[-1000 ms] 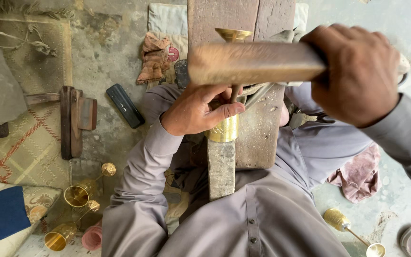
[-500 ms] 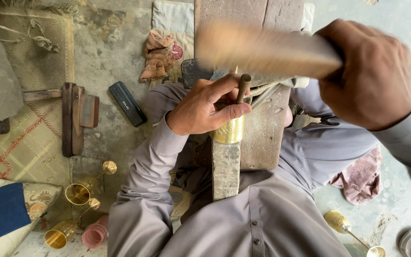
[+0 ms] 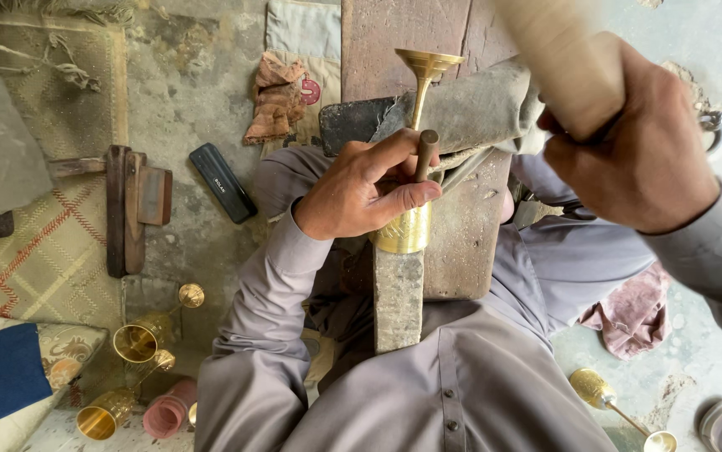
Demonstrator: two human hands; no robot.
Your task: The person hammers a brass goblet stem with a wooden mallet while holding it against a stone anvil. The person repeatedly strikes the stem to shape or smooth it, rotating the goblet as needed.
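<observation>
**Brass goblet on the block, mallet raised and blurred**

Hard to read at the top right: the wooden mallet [image 3: 563, 63], smeared by motion, its upper end cut off by the frame edge. Clenched around its lower part, the right hand [image 3: 633, 151], fingers wrapped tight. Hidden under the left hand [image 3: 359, 194]: much of the bowl of the brass goblet [image 3: 407, 226], only a band of engraved, shiny yellow metal visible below the fingers. Hidden too the working tip of the dark punch [image 3: 425, 155], pinched upright between thumb and fingers and set against the goblet. Impossible to tell how the goblet was seated on the long stone bar [image 3: 397, 297], seemingly slipped over its far end. Seen clearly: the thin stem and the flared foot, pointed away across the wooden block [image 3: 461, 243], beside a grey cloth pad [image 3: 478, 105]. Lying across the lap, bar and goblet both. Off to the left, on the floor, two more brass goblets [image 3: 139, 339], a pink cup [image 3: 167, 414] half cut off, a black case [image 3: 222, 182]. At the lower right, another goblet [image 3: 595, 389] on its side.
</observation>
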